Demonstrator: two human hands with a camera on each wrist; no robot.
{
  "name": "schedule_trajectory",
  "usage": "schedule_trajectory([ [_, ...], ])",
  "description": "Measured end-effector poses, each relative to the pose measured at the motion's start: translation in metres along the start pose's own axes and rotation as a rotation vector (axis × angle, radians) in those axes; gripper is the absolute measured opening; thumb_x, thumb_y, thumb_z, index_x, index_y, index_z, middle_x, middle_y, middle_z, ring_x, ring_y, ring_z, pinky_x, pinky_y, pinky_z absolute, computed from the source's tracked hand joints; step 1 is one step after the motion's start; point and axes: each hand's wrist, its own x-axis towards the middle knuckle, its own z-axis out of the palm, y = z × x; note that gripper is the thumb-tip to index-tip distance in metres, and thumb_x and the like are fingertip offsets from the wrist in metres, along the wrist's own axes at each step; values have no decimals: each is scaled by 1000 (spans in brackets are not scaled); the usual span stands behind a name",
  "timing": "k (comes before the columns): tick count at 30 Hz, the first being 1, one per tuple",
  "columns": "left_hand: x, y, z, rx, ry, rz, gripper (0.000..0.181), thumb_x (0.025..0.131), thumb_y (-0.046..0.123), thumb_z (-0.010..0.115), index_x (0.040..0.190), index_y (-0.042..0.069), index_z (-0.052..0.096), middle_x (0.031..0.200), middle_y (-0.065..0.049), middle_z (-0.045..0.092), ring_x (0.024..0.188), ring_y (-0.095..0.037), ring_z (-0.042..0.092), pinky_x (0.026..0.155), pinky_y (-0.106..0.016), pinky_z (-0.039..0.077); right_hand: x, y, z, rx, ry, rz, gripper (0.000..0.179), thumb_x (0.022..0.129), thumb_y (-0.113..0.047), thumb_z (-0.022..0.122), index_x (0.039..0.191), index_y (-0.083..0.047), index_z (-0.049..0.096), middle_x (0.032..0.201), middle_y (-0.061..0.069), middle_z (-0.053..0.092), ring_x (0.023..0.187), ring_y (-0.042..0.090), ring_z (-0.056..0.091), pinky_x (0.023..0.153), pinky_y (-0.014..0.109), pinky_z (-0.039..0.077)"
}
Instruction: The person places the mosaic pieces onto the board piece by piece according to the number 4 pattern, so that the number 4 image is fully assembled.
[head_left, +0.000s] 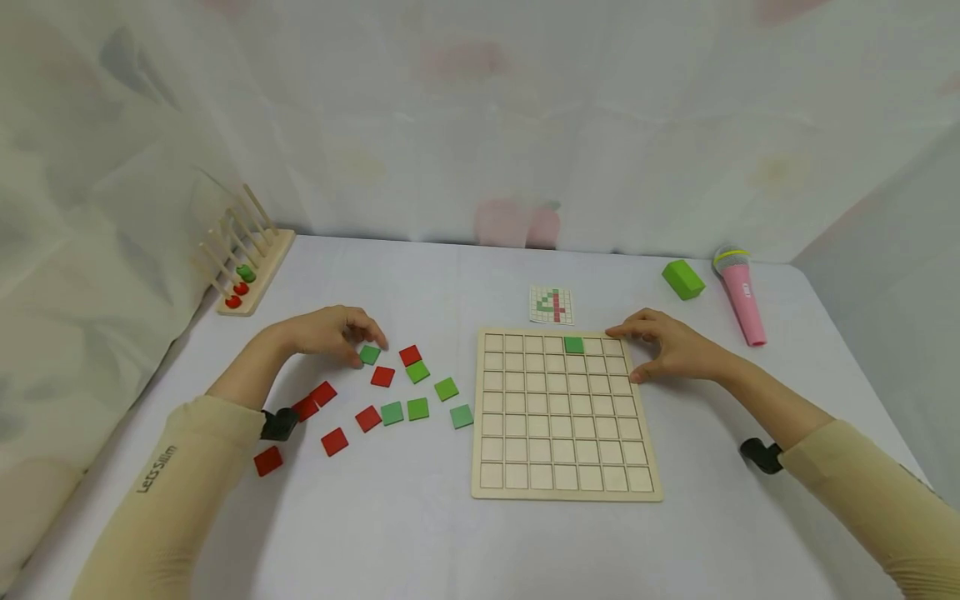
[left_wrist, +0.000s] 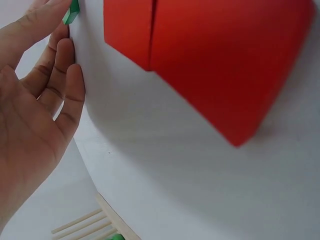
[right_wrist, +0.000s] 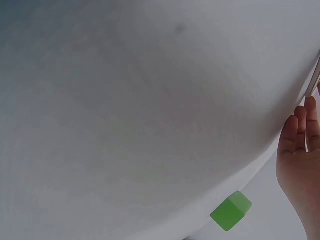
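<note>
At the left of the table my left hand holds a small green square tile between thumb and fingertips. The tile's edge shows at the thumb tip in the left wrist view. Several red tiles and green tiles lie scattered around that hand. My right hand rests at the upper right corner of a wooden grid board, index finger at the corner and thumb on the right edge. One green tile sits in the board's top row. A small printed pattern card lies just behind the board.
A wooden peg rack with red and green beads stands at the back left. Toward the back right lie a green block and a pink toy microphone. Fabric hangs behind the table and along its sides.
</note>
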Motion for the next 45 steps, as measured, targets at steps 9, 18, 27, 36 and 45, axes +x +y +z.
schedule_trajectory([
  [9,1,0,1,26,10,-1,29,83,9,75,109,20,72,118,-8,60,109,-25,52,92,-33,48,0,1,0,2,2,-3,73,67,-34,89,133,-17,62,125,6,57,111,13,45,89,27,39],
  [18,1,10,1,69,33,-27,23,82,7,74,104,15,71,113,-8,63,105,-25,54,92,-37,48,0,1,0,-7,2,-5,73,68,-34,89,133,-17,62,125,6,57,111,13,45,89,27,39],
  [27,4,10,1,41,79,-34,18,81,3,75,95,10,65,95,-6,65,91,-20,57,81,-30,50,1,0,0,-6,5,-5,73,67,-33,90,133,-16,63,125,6,56,111,13,45,89,27,39],
  [36,8,21,-1,33,134,-16,13,85,4,72,94,11,66,89,-7,66,87,-20,57,77,-29,47,-1,-1,0,0,9,-3,74,66,-31,90,133,-15,63,124,6,57,110,13,45,89,27,39],
  [45,16,46,-1,-79,166,29,16,84,9,75,99,11,70,86,-5,64,84,-18,58,75,-28,48,0,-1,0,2,11,-13,73,66,-31,90,132,-15,63,124,6,57,110,14,45,89,28,39],
])
